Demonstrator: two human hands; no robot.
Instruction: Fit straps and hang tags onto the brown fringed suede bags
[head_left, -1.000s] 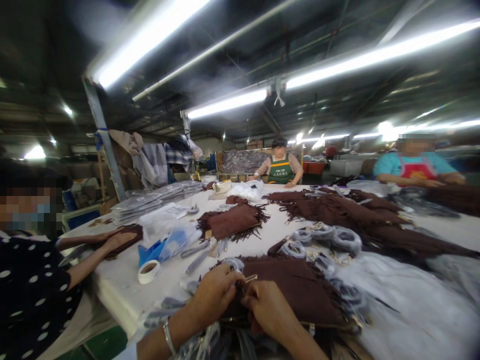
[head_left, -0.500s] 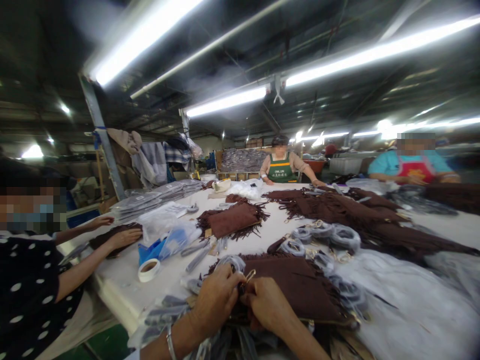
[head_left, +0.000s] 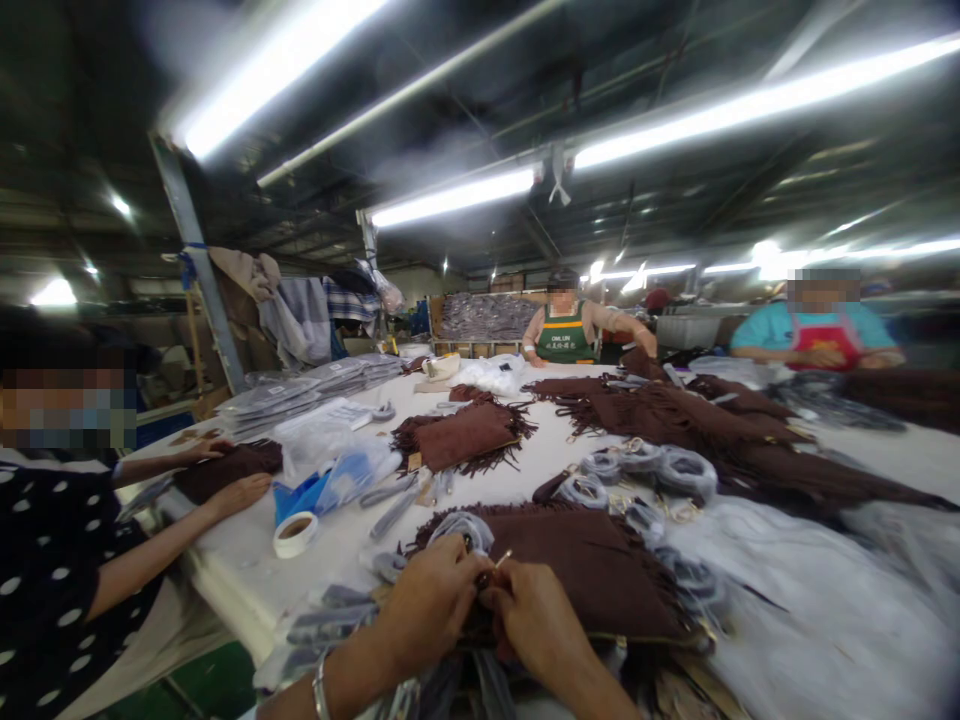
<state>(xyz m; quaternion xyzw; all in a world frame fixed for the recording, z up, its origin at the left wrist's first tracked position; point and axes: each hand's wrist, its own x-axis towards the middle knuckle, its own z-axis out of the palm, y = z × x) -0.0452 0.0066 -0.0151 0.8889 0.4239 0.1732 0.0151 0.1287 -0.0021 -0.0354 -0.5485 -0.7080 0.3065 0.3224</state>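
My left hand (head_left: 439, 590), closed in a pinch, meets my right hand (head_left: 536, 605) just above a brown fringed bag (head_left: 592, 560). Between their fingertips is a small gold-coloured snap hook (head_left: 504, 558), mostly covered by the fingers. A strap coiled in clear wrapping (head_left: 469, 528) lies right behind my left fingers; whether it joins the hook is hidden. Beneath and left of my hands are several grey, plastic-wrapped pieces (head_left: 330, 620).
Another fringed bag (head_left: 465, 437) lies further back, near wrapped strap coils (head_left: 682, 472). A tape roll (head_left: 295, 534) and blue-and-clear plastic (head_left: 330, 485) sit left. White sheeting (head_left: 810, 600) covers the right. Co-workers are at the table's left, far side and right.
The hook has turned between my fingers and shows less. My hands stay nearly in place. The far co-worker's arm has risen, lifting brown material; the left co-worker's hands shifted slightly.
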